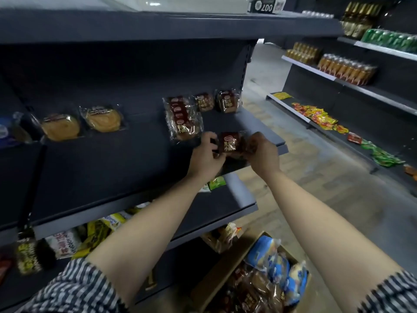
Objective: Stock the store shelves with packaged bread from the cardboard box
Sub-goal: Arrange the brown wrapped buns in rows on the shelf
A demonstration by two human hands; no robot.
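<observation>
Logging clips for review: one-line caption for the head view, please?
Left hand and right hand hold a dark-red bread packet at the shelf, cardboard box of bread below.

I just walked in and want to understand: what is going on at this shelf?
A person holds one small dark-red bread packet between the left hand and right hand, at the right end of the dark shelf. Similar packets already lie behind it, and two round pastries further left. The cardboard box below holds more bread.

A pack sits over the shelf's near right end. More packs lie behind it. The box lies below, nearer.
</observation>
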